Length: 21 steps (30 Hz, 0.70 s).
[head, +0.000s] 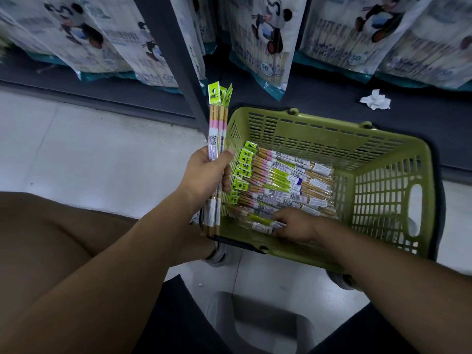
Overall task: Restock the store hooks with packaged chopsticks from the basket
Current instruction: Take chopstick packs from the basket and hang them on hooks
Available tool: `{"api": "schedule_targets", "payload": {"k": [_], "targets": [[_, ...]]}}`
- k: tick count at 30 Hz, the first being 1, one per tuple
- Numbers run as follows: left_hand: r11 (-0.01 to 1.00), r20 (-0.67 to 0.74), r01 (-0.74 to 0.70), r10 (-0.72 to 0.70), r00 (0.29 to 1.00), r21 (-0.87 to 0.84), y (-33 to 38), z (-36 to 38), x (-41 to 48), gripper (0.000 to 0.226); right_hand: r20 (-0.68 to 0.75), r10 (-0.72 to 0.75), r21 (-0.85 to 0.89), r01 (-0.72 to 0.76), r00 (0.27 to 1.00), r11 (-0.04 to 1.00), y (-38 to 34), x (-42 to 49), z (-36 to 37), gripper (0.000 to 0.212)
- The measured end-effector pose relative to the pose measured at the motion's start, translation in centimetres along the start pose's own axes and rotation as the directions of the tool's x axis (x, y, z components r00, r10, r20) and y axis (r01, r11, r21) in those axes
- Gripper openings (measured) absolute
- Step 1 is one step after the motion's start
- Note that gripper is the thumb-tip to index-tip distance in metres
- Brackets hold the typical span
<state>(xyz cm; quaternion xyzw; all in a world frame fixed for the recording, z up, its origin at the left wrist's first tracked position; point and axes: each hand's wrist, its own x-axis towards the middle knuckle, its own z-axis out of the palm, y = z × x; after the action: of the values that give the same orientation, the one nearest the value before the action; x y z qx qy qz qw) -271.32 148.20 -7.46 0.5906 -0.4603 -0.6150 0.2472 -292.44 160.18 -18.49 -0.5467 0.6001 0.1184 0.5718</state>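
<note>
Grey stool (260,325) sits nearest you, on the near side of the basket (383,154), cut off by the frame's bottom edge.

Your right forearm reaches over the basket's near rim. Right hand (296,226) is inside, knuckles up, by the near wall, fingers bent down onto a loose pack (260,222). The thumb is hidden, so can't tell if that grip is closed on it.

Your left hand (204,172) is just outside the basket's left wall, with its grip clamped round a bundle of chopstick packs (217,129). The bundle is upright with green tags on top and its lower ends by the near-left corner. Pack count is unclear, as they overlap.

The rest of the stock is a pile of packs (286,182) on the basket floor, tags toward the left wall.

Beyond the far rim is a dark shelf base (319,93), with a crumpled tissue (375,99) past the far-right corner. A shelf post (173,60) rises past the far-left corner.

Panda-print bags (258,39) are farthest out. Their tops are cropped, the small print is blurred, and the hooks are out of frame.
</note>
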Motion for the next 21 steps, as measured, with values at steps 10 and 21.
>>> {"api": "schedule_targets", "payload": {"k": [10,21], "targets": [[0.993,-0.013,0.074,-0.075,0.997,-0.089,0.7,2.0,-0.6,0.024,-0.297,0.038,0.561,0.143,0.954,0.815,-1.6,-3.9,-6.0,0.01],[0.96,0.093,0.109,-0.087,0.992,-0.257,0.2,4.7,-2.1,0.042,-0.618,-0.171,0.243,0.394,0.767,0.887,-11.2,-6.3,-5.1,0.028]]}}
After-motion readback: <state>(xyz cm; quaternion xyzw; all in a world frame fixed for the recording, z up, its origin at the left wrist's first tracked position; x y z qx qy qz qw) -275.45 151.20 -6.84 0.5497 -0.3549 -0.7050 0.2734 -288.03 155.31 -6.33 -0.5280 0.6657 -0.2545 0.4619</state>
